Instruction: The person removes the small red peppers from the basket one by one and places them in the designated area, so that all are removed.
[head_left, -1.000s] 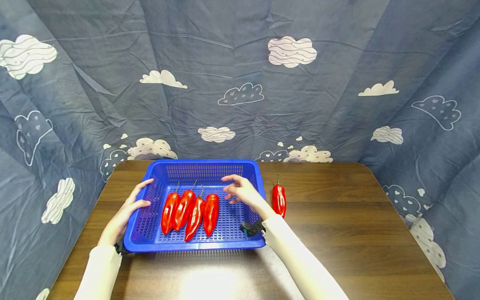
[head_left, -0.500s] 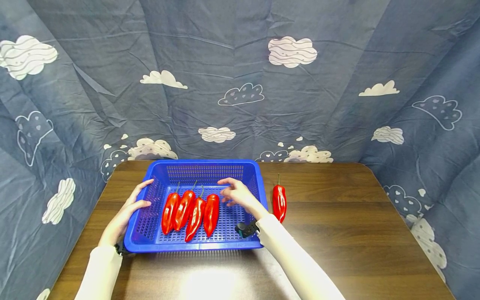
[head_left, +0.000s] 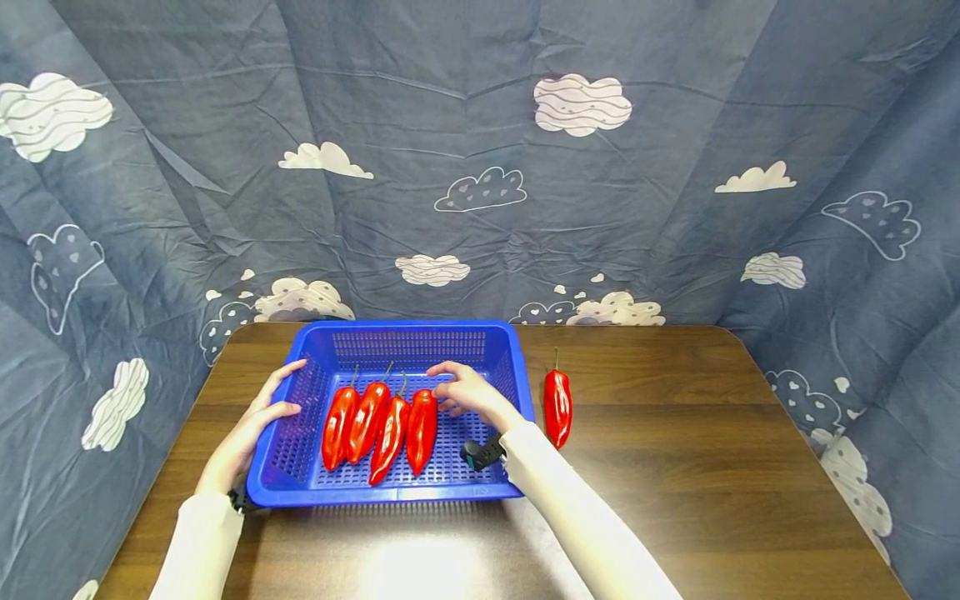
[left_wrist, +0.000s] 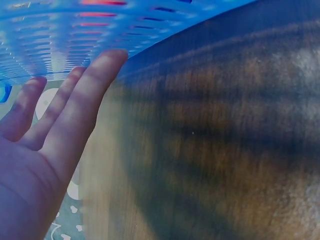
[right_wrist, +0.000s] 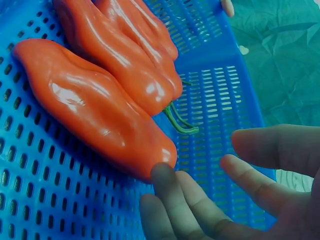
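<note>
In the head view, my left hand (head_left: pixel 243 433) holds the left side of a blue plastic basket (head_left: pixel 397 493). Two digits lie over its rim, and the left wrist view has other fingers (left_wrist: pixel 90 90) against the perforated outer wall. Several red peppers lie side by side inside, most with green stems up. My right hand (head_left: pixel 476 396) is over the basket's right half with its fingers spread and slightly bent. In the right wrist view, one fingertip overlaps the stemless-looking end of the rightmost pepper (right_wrist: pixel 95 105); whether it presses there I cannot tell. Nothing is gripped by that hand.
Another red pepper (head_left: pixel 557 408) with a green stem lies on the brown wooden table (head_left: pixel 697 450), right of the basket. Behind the table hangs a blue-grey cloth (head_left: pixel 480 233) with cloud prints.
My right hand has moved left and slightly down, from the basket's right side to the top of the rightmost pepper inside. The left hand, basket and peppers stay in place.
</note>
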